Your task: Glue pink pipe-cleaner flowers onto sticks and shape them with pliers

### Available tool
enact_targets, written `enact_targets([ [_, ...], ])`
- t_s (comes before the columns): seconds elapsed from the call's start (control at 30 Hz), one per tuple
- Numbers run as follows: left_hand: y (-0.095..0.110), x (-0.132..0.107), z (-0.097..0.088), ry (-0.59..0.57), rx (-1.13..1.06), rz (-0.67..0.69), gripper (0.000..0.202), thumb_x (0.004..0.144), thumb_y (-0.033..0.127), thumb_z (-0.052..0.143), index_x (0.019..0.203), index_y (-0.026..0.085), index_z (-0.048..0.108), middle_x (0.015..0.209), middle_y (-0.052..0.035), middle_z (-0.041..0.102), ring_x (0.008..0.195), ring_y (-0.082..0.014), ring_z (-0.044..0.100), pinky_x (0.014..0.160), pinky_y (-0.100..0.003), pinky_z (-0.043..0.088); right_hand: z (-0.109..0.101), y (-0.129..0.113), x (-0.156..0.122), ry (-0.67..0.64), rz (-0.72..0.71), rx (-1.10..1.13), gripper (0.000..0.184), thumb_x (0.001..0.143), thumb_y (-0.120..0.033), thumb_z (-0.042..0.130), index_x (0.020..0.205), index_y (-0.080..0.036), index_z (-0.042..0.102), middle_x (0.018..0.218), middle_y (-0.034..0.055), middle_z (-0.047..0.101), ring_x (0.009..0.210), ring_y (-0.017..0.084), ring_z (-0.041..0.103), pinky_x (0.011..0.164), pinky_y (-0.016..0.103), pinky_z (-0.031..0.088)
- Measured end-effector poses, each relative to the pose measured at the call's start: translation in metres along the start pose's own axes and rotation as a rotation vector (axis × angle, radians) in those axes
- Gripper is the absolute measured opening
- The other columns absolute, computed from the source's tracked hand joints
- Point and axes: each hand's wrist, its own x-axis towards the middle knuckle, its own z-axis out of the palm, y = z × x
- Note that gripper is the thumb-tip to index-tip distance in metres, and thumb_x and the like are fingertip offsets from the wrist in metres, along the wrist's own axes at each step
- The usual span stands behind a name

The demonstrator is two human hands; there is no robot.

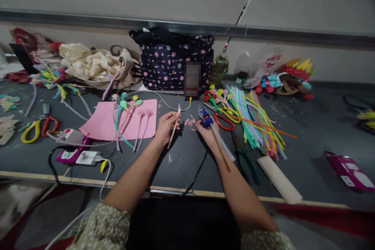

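My left hand is closed around a thin pale stick, held upright at a slant with a small pinkish tip at its top. In my right hand is a blue hot glue gun, its nozzle pointing away from me toward the back. A long translucent glue stick sticks out of the gun's rear, over my forearm. Between the two hands, several small pink petal pieces lie on the dark table. Left of my left hand, purple-stemmed flowers rest on a pink sheet.
A dotted bag and a propped phone stand at the back. On the right lie colourful pipe cleaners, green-handled pliers and a beige block. Scissors and a purple power strip lie left, with trailing cables.
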Motion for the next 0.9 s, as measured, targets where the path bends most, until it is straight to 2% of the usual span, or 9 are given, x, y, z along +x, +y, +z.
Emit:
enact_targets([
  [0.1,-0.001,-0.001,0.001,0.001,-0.002,0.004,0.028,0.065,0.033,0.08,0.08,0.014,0.066,0.064,0.0024,0.059,0.045,-0.004,0.052,0.045,-0.015,0.045,0.003,-0.003,-0.006,-0.1,-0.112,-0.318,0.021,0.078,-0.031,0.061,0.096,-0.021,0.057,0.083,0.0034,0.067,0.073,0.02,0.061,0.063,0.028,0.039],
  [0.23,-0.001,-0.002,0.002,0.014,-0.002,0.031,0.033,0.065,0.037,0.082,0.081,0.014,0.065,0.065,0.0034,0.058,0.046,-0.0034,0.051,0.047,-0.015,0.047,0.01,-0.005,-0.01,-0.125,-0.194,-0.618,0.014,0.085,-0.027,0.056,0.096,-0.02,0.054,0.089,0.0079,0.066,0.085,0.024,0.061,0.063,0.029,0.035],
  [0.33,-0.001,-0.003,0.003,0.017,-0.001,0.041,0.035,0.064,0.039,0.082,0.08,0.014,0.065,0.066,0.0036,0.058,0.047,-0.0035,0.052,0.049,-0.016,0.05,0.014,-0.006,-0.012,-0.123,-0.221,-0.698,0.012,0.089,-0.022,0.05,0.1,-0.02,0.053,0.089,0.0086,0.066,0.083,0.023,0.06,0.062,0.029,0.033],
  [0.47,-0.001,-0.003,0.003,0.017,0.001,0.032,0.037,0.062,0.04,0.083,0.079,0.014,0.064,0.066,0.0033,0.059,0.048,-0.0042,0.053,0.05,-0.017,0.051,0.015,-0.005,-0.013,-0.128,-0.239,-0.675,0.017,0.089,-0.02,0.049,0.105,-0.019,0.053,0.086,0.008,0.067,0.077,0.022,0.061,0.061,0.029,0.031],
  [0.57,-0.001,-0.003,0.002,0.022,0.004,0.015,0.035,0.062,0.039,0.083,0.079,0.014,0.064,0.066,0.003,0.06,0.048,-0.0045,0.054,0.05,-0.017,0.05,0.01,-0.004,-0.012,-0.123,-0.197,-0.574,0.015,0.086,-0.025,0.053,0.1,-0.02,0.054,0.077,0.0046,0.065,0.069,0.021,0.06,0.059,0.028,0.03],
  [0.67,0.0,-0.002,0.002,0.021,0.008,-0.001,0.033,0.063,0.037,0.082,0.079,0.014,0.065,0.064,0.0027,0.06,0.048,-0.0047,0.055,0.049,-0.017,0.05,0.005,-0.003,-0.009,-0.054,-0.129,-0.369,0.016,0.082,-0.031,0.059,0.094,-0.022,0.056,0.069,-0.0004,0.061,0.061,0.018,0.056,0.057,0.026,0.032],
  [0.8,0.0,-0.002,0.001,0.0,0.003,-0.028,0.032,0.063,0.036,0.082,0.079,0.013,0.066,0.064,0.0015,0.061,0.048,-0.0055,0.055,0.049,-0.017,0.051,0.005,-0.006,-0.004,0.091,-0.005,0.098,0.016,0.075,-0.036,0.063,0.079,-0.022,0.056,0.066,-0.0026,0.059,0.059,0.016,0.056,0.055,0.026,0.04],
  [0.9,0.0,-0.002,0.003,-0.036,0.004,-0.077,0.03,0.063,0.033,0.082,0.078,0.013,0.066,0.063,0.0008,0.062,0.048,-0.0064,0.056,0.049,-0.018,0.05,0.006,-0.011,-0.001,0.095,0.115,0.485,0.022,0.068,-0.036,0.069,0.077,-0.021,0.055,0.068,-0.0023,0.061,0.061,0.016,0.06,0.052,0.025,0.044],
])
